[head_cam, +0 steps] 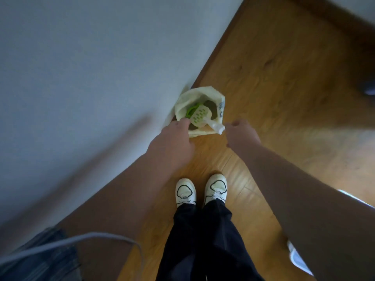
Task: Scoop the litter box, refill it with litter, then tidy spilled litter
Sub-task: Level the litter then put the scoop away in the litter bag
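Your left hand (174, 136) curls its fingers over the near rim of the bag (203, 94), apparently to hold its mouth open and steady against the wall (81, 67). Your right hand (241, 134) is curled at the tip of the white handle (215, 125), but blur hides whether it pinches it. The scoop (199, 116) lies inside the bag on the wood floor (284, 78), its handle poking over the rim, likely stored there for an easy lift-out.
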A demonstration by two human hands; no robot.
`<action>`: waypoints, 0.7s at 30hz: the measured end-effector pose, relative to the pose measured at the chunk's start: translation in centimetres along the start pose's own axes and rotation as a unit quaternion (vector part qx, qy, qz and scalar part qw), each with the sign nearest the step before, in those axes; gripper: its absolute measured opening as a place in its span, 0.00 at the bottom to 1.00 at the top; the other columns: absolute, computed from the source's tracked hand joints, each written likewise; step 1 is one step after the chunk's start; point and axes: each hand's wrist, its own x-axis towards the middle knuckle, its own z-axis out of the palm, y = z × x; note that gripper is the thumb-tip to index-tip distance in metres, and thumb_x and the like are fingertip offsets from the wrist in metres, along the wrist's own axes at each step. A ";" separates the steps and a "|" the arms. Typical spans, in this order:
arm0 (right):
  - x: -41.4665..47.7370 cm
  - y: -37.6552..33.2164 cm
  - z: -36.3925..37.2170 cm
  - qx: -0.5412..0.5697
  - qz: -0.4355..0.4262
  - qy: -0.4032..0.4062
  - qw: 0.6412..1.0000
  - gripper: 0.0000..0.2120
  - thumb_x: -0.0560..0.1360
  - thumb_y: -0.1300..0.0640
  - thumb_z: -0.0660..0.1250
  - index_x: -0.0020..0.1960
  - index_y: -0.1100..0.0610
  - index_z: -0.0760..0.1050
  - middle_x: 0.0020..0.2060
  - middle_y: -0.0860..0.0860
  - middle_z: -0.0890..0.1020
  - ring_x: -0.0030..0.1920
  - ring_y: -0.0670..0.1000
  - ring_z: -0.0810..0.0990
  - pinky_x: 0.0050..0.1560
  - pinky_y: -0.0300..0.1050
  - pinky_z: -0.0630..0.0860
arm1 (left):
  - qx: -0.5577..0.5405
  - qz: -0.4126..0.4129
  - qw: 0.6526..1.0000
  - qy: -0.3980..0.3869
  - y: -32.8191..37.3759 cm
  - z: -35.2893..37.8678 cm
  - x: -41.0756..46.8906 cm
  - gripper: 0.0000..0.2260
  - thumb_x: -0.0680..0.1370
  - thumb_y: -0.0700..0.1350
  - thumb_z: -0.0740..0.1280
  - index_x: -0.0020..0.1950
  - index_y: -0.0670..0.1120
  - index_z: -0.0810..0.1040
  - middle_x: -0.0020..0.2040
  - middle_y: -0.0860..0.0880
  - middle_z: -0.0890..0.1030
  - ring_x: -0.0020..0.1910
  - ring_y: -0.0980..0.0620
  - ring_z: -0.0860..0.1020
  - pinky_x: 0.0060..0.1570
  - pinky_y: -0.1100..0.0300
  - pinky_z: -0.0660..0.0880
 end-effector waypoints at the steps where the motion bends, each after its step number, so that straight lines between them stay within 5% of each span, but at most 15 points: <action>1: -2.4 -0.5 -1.8 0.008 -0.001 -0.001 1.000 0.17 0.79 0.48 0.57 0.65 0.54 0.69 0.45 0.52 0.80 0.44 0.54 0.83 0.47 0.53 0.83 | 0.004 -0.001 1.000 0.003 1.0 -1.9 -1.7 0.20 0.78 0.47 0.61 0.71 0.51 0.66 0.58 0.49 0.75 0.55 0.47 0.76 0.50 0.47 0.77; 12: -37.4 -3.8 -23.0 0.019 -0.133 0.073 0.988 0.14 0.81 0.49 0.57 0.65 0.47 0.70 0.47 0.45 0.79 0.36 0.47 0.79 0.28 0.39 0.69 | 0.010 0.111 0.990 0.081 13.5 -20.5 -27.2 0.19 0.79 0.47 0.62 0.70 0.51 0.67 0.60 0.49 0.77 0.54 0.48 0.77 0.51 0.48 0.79; 18: -49.9 -2.2 -27.5 0.056 -0.187 0.173 0.965 0.16 0.81 0.53 0.59 0.68 0.49 0.71 0.58 0.44 0.78 0.42 0.36 0.76 0.32 0.28 0.69 | 0.036 0.201 0.971 0.127 18.4 -25.1 -36.5 0.22 0.81 0.48 0.62 0.75 0.50 0.64 0.69 0.49 0.73 0.64 0.49 0.75 0.59 0.53 0.75; 21: -53.6 -0.6 -29.0 0.016 -0.223 0.231 0.947 0.18 0.81 0.54 0.60 0.71 0.49 0.68 0.65 0.44 0.74 0.59 0.41 0.74 0.51 0.27 0.67 | 0.057 0.234 0.960 0.141 20.6 -26.3 -39.1 0.24 0.81 0.49 0.60 0.77 0.51 0.60 0.74 0.49 0.69 0.68 0.49 0.71 0.65 0.52 0.73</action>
